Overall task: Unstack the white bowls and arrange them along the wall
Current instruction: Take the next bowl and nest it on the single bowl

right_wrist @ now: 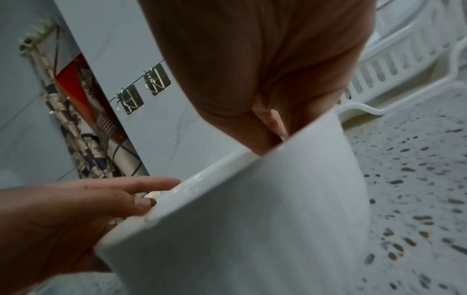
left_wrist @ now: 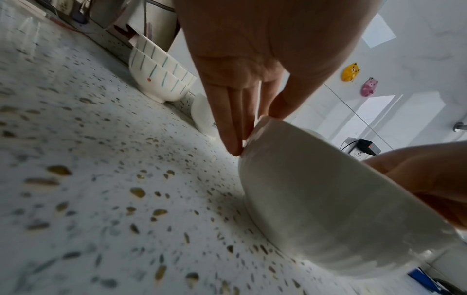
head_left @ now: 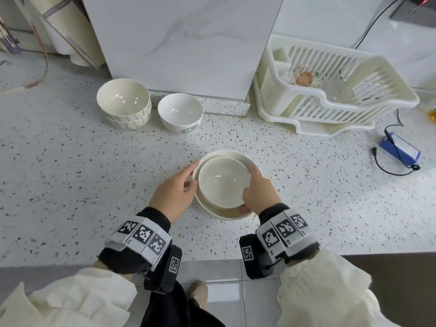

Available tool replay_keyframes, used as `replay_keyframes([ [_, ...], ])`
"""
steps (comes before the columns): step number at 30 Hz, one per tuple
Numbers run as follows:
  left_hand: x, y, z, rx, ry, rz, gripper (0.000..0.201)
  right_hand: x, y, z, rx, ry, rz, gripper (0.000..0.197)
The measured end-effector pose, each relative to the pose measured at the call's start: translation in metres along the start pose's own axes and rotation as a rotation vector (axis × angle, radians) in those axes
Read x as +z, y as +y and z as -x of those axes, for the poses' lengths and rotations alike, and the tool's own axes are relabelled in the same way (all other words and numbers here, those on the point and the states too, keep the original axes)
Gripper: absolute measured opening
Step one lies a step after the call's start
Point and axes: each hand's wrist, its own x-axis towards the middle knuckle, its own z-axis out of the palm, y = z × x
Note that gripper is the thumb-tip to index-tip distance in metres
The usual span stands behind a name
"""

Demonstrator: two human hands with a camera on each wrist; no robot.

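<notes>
Two nested white bowls sit mid-counter: a wide outer bowl (head_left: 256, 169) with a smaller inner bowl (head_left: 224, 182) tilted inside it. My left hand (head_left: 192, 174) pinches the outer bowl's left rim, thumb on the edge and fingers (left_wrist: 235, 139) on the outer wall (left_wrist: 328, 199). My right hand (head_left: 250, 190) grips the inner bowl's right rim, with one digit tucked beneath it. A single white bowl (head_left: 180, 113) stands by the wall panel (head_left: 184, 43). In the right wrist view a bowl wall (right_wrist: 252, 219) fills the frame and hides my fingertips.
Two stacked striped bowls (head_left: 123, 100) stand left of the single white bowl. A white dish rack (head_left: 330, 90) sits at the back right. A blue device (head_left: 400, 149) with a black cable lies at the right. The counter's front edge (head_left: 212, 256) runs under my wrists.
</notes>
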Motion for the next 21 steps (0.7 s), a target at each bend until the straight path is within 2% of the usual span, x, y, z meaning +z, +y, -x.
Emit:
replay_keyframes([
  [4,-0.002,-0.001,0.000,0.002,-0.016,0.029,0.048,-0.004,0.002,0.001,0.028,0.006,-0.024,0.062],
  [10,-0.006,-0.001,-0.002,0.003,-0.060,0.082,0.047,-0.017,0.006,0.007,-0.020,0.061,-0.025,0.053],
  [16,-0.016,-0.005,-0.016,-0.010,-0.081,0.127,0.038,-0.042,-0.006,0.010,-0.062,0.173,-0.171,0.044],
  [21,-0.034,-0.011,-0.033,-0.002,-0.044,0.202,0.034,-0.052,-0.041,-0.008,-0.063,0.184,-0.353,0.040],
])
